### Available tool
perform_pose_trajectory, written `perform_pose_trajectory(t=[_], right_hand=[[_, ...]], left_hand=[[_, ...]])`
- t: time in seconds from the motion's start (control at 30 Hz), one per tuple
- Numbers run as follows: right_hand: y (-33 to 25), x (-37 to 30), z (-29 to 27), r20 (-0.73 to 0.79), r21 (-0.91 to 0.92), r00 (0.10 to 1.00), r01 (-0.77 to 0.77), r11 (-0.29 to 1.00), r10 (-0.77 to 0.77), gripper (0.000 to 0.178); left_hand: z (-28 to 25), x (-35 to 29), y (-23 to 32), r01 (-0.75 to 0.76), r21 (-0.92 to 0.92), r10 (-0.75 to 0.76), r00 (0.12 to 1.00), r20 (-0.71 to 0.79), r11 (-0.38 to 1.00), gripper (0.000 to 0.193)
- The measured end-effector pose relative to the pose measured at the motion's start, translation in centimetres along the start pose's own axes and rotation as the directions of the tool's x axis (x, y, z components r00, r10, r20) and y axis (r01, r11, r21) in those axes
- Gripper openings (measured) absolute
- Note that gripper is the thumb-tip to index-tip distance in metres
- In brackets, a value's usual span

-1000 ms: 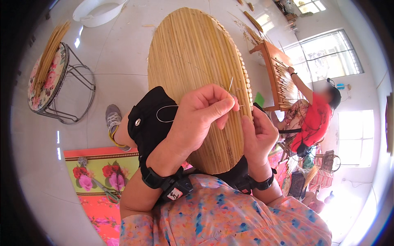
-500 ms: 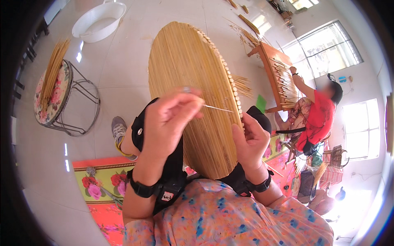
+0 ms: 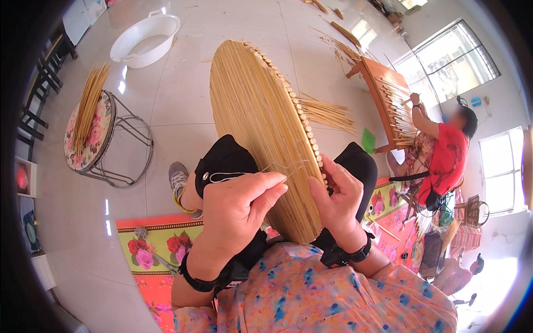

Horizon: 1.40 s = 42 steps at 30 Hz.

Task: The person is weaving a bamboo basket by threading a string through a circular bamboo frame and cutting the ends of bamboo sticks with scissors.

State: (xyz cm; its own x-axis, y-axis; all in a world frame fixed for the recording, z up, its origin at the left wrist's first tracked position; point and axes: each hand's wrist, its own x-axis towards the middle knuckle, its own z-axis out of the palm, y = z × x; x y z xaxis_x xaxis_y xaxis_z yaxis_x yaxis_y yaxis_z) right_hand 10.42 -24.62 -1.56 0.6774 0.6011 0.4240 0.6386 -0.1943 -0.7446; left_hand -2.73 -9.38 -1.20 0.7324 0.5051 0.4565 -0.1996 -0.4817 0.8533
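An oval panel of tan plant stalks stands tilted over my lap, its right edge lined with round cut stalk ends. My right hand grips that edge near the lower end, thumb on the face and fingers behind. Just left of it, my left hand pinches a fine pale thread in front of the panel's lower part. The thread loops loosely across the face towards the edge. Whether a needle is also in the pinch is hard to make out.
Left, a round flowered stool carries a stalk bundle; behind it stands a white tub. More stalks lie beyond the panel. At right, a person in red works at a wooden table. Floral mats lie by my feet.
My left hand has moved slightly down and right, turning its back upward. The needle seen in it before no longer shows plainly; loose thread shows instead. My right hand keeps its grip.
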Motion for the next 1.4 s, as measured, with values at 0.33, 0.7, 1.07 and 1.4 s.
perform_pose_trajectory(t=[0.33,0.7,1.07,1.4], right_hand=[[1.0,-0.2,-0.5,0.015,0.050,1.000,0.015,0.999,-0.016,0.040],[1.0,0.1,-0.4,0.077,0.126,0.997,0.017,0.992,-0.027,0.040],[-0.2,0.2,0.0,0.086,0.106,0.995,0.032,0.994,-0.041,0.039],[-0.3,0.1,0.2,0.107,0.098,0.992,0.054,0.994,-0.064,0.040]], left_hand=[[0.4,0.0,0.4,0.034,0.158,-0.031,0.999,-0.019,0.987,0.016],[0.4,-0.1,-0.1,-0.005,0.119,0.014,0.997,-0.073,0.993,0.016],[-0.3,-0.2,0.8,-0.032,0.142,0.029,0.999,0.026,0.989,0.020],[-0.4,-0.4,1.4,-0.020,0.137,0.021,1.000,-0.007,0.990,0.015]])
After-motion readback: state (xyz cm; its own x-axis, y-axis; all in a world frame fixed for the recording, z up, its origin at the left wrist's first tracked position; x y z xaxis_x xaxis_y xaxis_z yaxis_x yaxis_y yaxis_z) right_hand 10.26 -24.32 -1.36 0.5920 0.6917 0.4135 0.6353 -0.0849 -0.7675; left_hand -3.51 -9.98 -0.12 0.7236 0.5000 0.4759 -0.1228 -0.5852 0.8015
